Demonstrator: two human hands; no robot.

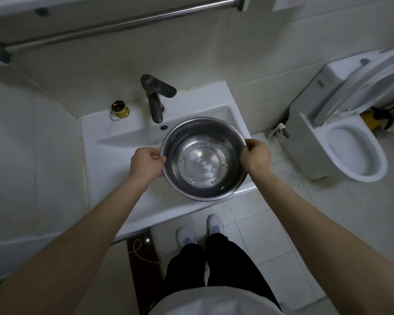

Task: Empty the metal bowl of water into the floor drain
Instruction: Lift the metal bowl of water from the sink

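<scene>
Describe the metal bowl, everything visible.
The round, shiny stainless-steel bowl has a thin rolled rim, sloping walls and a flat circular base. Clear water sits in it, well below the rim, with reflections on its surface. It is held roughly level, mouth up, over the front part of the white ceramic washbasin, below the dark faucet. The left hand pinches its left rim and the right hand its right rim. Whether its underside touches the basin cannot be told.

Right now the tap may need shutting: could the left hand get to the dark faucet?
Probably not yet: the left hand is in a grip on the round metal bowl; otherwise the dark faucet stands unobstructed.
</scene>
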